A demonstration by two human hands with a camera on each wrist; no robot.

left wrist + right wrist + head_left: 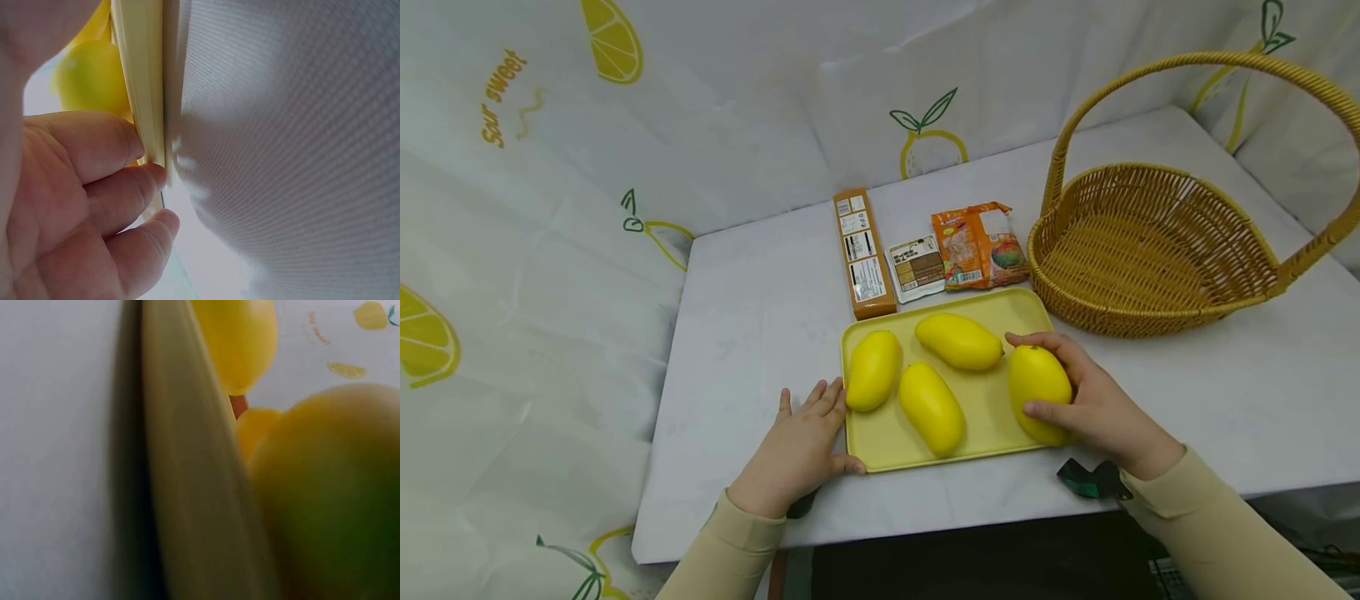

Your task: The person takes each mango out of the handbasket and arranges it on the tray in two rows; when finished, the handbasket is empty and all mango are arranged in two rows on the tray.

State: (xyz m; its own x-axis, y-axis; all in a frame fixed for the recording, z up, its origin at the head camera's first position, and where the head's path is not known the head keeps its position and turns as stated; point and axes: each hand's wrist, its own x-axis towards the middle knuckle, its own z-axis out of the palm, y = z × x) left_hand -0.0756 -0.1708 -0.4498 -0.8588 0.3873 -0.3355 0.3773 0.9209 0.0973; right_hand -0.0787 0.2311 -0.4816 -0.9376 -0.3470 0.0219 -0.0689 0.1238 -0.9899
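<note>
In the head view a yellow tray [985, 417] lies on the white table, bearing yellow mangoes. My right hand [1101, 408] grips the rightmost mango [1036, 387], thumb in front and fingers behind. That mango [337, 500] looms large in the right wrist view, beside the tray's side wall [194, 475]; the hand itself is out of that view. Three more mangoes lie to its left: one at the back [958, 342], one in front [931, 408] and one at the left end [872, 371]. My left hand [801, 442], fingers extended, touches the tray's left edge [140, 94].
Behind the tray lie a long brown box [865, 254], a small white-and-brown packet [917, 268] and an orange packet [977, 246]. A wicker basket [1150, 321] with a tall arched handle stands at the right. Lemon-printed white sheeting [760, 100] hangs along the back and left.
</note>
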